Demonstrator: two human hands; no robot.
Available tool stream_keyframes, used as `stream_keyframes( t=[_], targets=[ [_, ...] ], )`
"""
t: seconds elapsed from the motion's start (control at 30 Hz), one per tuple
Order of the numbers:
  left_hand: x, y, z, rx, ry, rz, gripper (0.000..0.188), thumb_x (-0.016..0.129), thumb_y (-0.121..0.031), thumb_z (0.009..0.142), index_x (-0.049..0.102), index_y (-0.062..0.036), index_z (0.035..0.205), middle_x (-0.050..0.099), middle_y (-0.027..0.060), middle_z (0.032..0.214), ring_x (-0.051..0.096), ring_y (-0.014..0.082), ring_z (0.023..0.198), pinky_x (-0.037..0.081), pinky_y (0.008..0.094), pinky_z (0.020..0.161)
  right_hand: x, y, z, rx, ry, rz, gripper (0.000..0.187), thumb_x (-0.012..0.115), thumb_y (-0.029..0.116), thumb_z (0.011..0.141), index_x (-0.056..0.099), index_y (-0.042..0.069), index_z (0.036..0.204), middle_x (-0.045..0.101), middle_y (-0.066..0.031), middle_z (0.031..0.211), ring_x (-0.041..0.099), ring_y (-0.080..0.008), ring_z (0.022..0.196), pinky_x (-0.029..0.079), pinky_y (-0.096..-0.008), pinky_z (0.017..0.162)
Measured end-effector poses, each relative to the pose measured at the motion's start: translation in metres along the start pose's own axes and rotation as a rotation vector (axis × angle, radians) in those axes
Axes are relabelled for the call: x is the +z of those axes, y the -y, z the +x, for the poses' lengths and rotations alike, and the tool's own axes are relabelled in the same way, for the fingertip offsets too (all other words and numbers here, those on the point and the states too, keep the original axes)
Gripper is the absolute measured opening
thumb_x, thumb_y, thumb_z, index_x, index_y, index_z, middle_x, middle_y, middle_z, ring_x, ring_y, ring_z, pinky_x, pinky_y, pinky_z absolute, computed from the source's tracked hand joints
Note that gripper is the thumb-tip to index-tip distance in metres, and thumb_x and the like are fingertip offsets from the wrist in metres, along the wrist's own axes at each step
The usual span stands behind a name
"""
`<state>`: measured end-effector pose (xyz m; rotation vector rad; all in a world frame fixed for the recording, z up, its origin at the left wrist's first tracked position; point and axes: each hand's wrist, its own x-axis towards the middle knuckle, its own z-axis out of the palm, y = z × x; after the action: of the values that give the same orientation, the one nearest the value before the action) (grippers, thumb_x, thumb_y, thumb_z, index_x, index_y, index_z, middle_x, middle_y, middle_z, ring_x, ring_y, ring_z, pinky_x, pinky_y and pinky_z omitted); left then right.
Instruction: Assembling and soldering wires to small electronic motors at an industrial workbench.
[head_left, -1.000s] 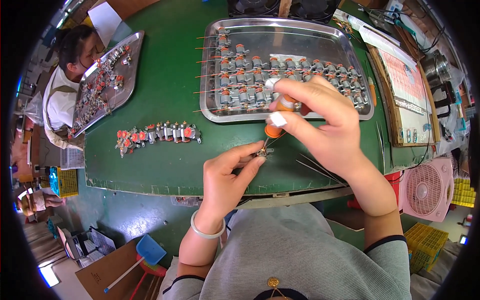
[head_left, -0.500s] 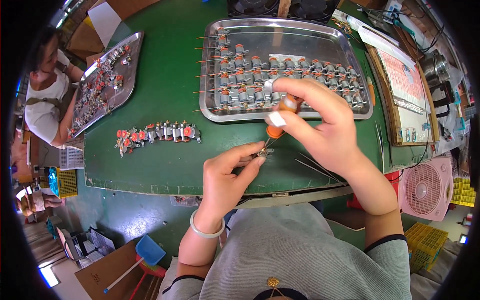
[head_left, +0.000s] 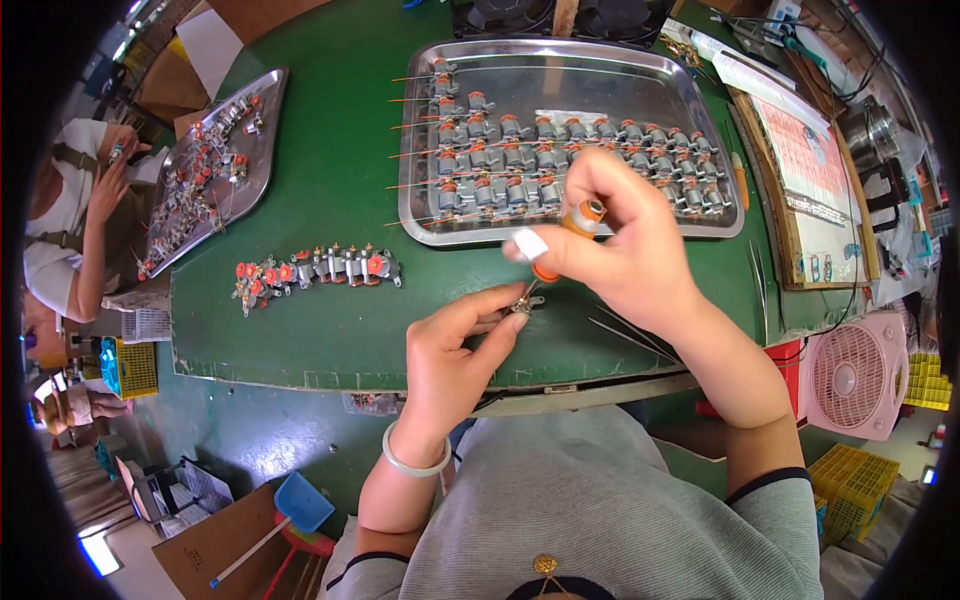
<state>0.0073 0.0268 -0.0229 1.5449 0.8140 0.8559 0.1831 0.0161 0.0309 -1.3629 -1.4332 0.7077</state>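
Note:
My left hand, with a pale bangle at its wrist, pinches a small metal component between thumb and fingertips near the table's front edge. Above it, my right hand is closed round the orange handle of a screwdriver, whose shaft points down at the component. White tape covers my right thumb tip. A pair of tweezers lies just right of the component. On the table to the left sits a cluster of small grey motor-like parts, several with red tops.
A metal tray at the back holds rows of similar parts with thin copper-coloured wires. Another tray of loose parts stands far left, beside a co-worker. On the right are a framed board, more tweezers and a pink fan.
My right hand has shifted slightly and its fingers have curled further round the screwdriver handle. My left hand stays put with the component. The co-worker at left has raised their hands.

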Motion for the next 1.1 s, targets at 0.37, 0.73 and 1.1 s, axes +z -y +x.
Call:
stream_keyframes(
  t=[0.37, 0.73, 1.1],
  targets=[
    [-0.003, 0.002, 0.001, 0.030, 0.015, -0.114, 0.027, 0.059, 0.006, 0.076, 0.058, 0.0022, 0.103, 0.063, 0.0101, 0.096, 0.062, 0.0162, 0.082, 0.051, 0.0261, 0.073, -0.005, 0.014, -0.014, 0.135, -0.316, 0.705, 0.021, 0.066, 0.011, 0.077, 0.046, 0.006, 0.077, 0.056, -0.0023, 0.066, 0.054, -0.0070, 0.055, 0.043, -0.0210, 0.048],
    [-0.011, -0.019, 0.010, -0.236, 0.133, -0.842, 0.027, 0.046, -0.010, 0.090, 0.049, 0.0026, 0.114, 0.059, 0.0128, 0.094, 0.063, 0.0257, 0.081, 0.054, 0.0308, 0.069, 0.015, 0.013, -0.049, 0.590, -0.015, 0.913, 0.025, 0.058, 0.011, 0.084, 0.051, 0.001, 0.105, 0.046, 0.0033, 0.063, 0.039, -0.0020, 0.046, 0.031, -0.0179, 0.038],
    [-0.008, -0.018, 0.008, -0.212, 0.165, -0.816, 0.027, 0.047, -0.009, 0.089, 0.051, 0.0035, 0.113, 0.060, 0.0105, 0.089, 0.063, 0.0250, 0.079, 0.055, 0.0328, 0.067, 0.027, 0.011, -0.046, 0.434, -0.139, 0.900, 0.012, 0.058, 0.009, 0.083, 0.055, 0.001, 0.091, 0.055, -0.0014, 0.069, 0.042, -0.0025, 0.047, 0.034, -0.0180, 0.039]
  ],
)
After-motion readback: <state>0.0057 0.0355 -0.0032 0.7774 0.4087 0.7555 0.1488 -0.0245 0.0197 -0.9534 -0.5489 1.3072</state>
